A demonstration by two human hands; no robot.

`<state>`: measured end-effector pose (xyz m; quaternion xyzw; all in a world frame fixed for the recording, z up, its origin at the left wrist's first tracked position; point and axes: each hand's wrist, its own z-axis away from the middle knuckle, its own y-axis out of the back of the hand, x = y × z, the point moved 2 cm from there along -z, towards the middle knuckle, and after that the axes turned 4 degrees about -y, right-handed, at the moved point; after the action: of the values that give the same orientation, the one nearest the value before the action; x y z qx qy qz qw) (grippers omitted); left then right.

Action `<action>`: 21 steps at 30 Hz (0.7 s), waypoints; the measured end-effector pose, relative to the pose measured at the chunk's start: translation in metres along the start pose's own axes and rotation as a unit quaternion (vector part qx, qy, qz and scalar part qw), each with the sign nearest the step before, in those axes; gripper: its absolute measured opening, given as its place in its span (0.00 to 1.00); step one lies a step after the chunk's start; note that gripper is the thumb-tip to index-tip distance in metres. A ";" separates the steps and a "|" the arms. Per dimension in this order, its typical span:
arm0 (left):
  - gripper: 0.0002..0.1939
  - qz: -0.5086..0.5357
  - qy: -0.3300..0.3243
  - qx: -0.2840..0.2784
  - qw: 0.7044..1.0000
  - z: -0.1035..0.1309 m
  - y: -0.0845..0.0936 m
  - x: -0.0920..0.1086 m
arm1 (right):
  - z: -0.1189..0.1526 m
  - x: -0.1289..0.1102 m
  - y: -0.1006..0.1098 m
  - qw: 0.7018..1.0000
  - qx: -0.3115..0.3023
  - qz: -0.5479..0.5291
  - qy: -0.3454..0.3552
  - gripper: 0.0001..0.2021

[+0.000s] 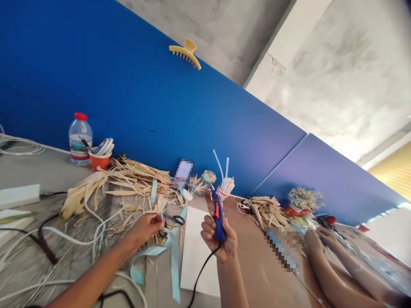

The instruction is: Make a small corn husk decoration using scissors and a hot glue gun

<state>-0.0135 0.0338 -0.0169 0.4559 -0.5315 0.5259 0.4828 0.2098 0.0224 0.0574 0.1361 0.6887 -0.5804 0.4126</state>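
My right hand is wrapped around a blue glue gun with an orange trigger. The glue gun stands nozzle up, and its black cord hangs down past my wrist. My left hand is closed in a pinch, with light-blue ribbon trailing from its fingertips. A pale dried-husk piece shows just above these fingers; whether it is in the pinch too is hard to tell. Black-handled scissors lie just beyond my left hand. A white board lies on the table between my two hands.
Dried husks are heaped along the blue partition. A water bottle, a red paper cup and a glass jar stand there. White cables loop at left. At right, another person's hands work near more husks.
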 end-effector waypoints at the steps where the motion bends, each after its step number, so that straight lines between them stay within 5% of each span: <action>1: 0.12 -0.003 0.002 0.002 1.000 -0.001 0.002 -0.001 | -0.005 0.003 0.000 1.000 -0.008 -0.001 -0.005 0.17; 9: 0.13 -0.002 0.016 0.020 1.000 -0.004 0.006 -0.010 | -0.020 0.022 0.019 0.995 0.061 0.072 0.019 0.15; 15: 0.15 -0.009 0.028 0.033 0.999 -0.002 0.006 -0.004 | -0.013 0.032 0.014 0.970 0.007 0.241 -0.022 0.14; 21: 0.15 0.010 0.038 0.052 0.998 -0.001 0.008 -0.001 | -0.009 0.035 0.010 0.912 -0.032 0.404 -0.065 0.16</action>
<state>-0.0210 0.0351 -0.0189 0.4545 -0.4894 0.5744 0.4732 0.1914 0.0231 0.0254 0.3516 0.5650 -0.3492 0.6597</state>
